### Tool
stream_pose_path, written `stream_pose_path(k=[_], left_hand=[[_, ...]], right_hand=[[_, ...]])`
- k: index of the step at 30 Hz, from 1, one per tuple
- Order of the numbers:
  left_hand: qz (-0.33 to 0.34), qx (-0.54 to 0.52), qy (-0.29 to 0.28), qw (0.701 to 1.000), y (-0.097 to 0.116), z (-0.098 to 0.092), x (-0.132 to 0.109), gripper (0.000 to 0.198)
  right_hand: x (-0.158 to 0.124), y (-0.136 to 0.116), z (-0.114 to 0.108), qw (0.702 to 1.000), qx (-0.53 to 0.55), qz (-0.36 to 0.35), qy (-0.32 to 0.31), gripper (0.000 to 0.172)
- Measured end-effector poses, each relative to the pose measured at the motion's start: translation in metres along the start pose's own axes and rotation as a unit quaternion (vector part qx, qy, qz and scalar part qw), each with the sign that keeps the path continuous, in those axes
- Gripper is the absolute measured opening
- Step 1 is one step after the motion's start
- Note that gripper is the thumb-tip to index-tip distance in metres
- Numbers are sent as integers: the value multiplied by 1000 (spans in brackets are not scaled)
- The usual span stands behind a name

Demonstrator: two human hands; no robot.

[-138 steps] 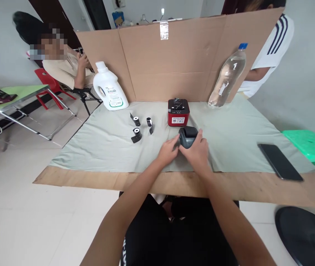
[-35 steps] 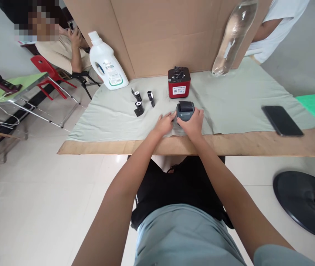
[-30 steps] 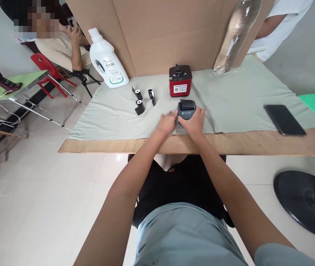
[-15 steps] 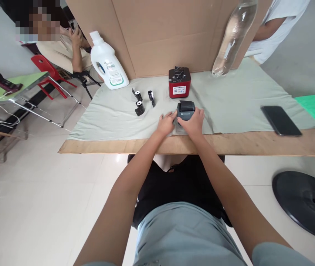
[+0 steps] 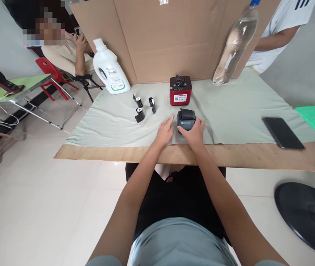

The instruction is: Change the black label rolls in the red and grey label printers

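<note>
A small dark grey portable printer (image 5: 186, 122) stands near the table's front edge, with black paper coming out of its top. My right hand (image 5: 195, 132) grips it, thumb on the near left side and fingers around the right. Just left of it, my left hand (image 5: 165, 132) rests on the cloth with its index finger stretched out, apart from the printer. Behind the printer sits a red and black box-shaped device (image 5: 180, 91) with a white label and black paper on top. Several small rolls of black paper (image 5: 139, 112) stand to the left, their ends partly unrolled.
A white detergent bottle (image 5: 111, 70) and a tall clear water bottle (image 5: 235, 46) stand by the cardboard panel (image 5: 168, 40). A black phone (image 5: 283, 133) lies at the right on the grey-green cloth (image 5: 237, 118). People sit beyond the panel, left and right.
My left hand has drawn back slightly from the printer's left side. My right hand still holds the printer. The view has tilted up a little, so everything on the table appears lower.
</note>
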State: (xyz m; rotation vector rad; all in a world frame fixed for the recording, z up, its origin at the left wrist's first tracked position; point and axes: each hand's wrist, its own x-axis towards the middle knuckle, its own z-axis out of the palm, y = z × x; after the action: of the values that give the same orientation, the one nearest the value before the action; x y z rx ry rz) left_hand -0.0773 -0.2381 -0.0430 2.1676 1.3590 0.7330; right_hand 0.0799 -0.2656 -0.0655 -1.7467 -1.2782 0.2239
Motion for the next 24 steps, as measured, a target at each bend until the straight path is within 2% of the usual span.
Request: stream_pose_path(k=[6,10,13,16,19,21,24], left_hand=[[76,4,0,997,15,-1,-2,84],[110,3,-2,994,16,1,-6,89],[121,-21,23,992,14,2,-10,89],[121,-40,29,991,12,3,-13,91],[129,-57,-10,990,10,3,-14,91],[131,-70,-31,988,10,4,-14,91],[128,-95,-32,987,8,5,-14,89]], right_hand=[[-2,-1,2,1000,22,18,4,80],[1,-2,0,994,88,56,25,57],[4,-5,-5,982,159,95,30,45],[7,-7,-13,969,209,131,25,49],[6,-9,-20,965,209,153,28,58],[5,-9,-22,969,197,147,29,63],[7,-5,-20,969,204,134,36,71]])
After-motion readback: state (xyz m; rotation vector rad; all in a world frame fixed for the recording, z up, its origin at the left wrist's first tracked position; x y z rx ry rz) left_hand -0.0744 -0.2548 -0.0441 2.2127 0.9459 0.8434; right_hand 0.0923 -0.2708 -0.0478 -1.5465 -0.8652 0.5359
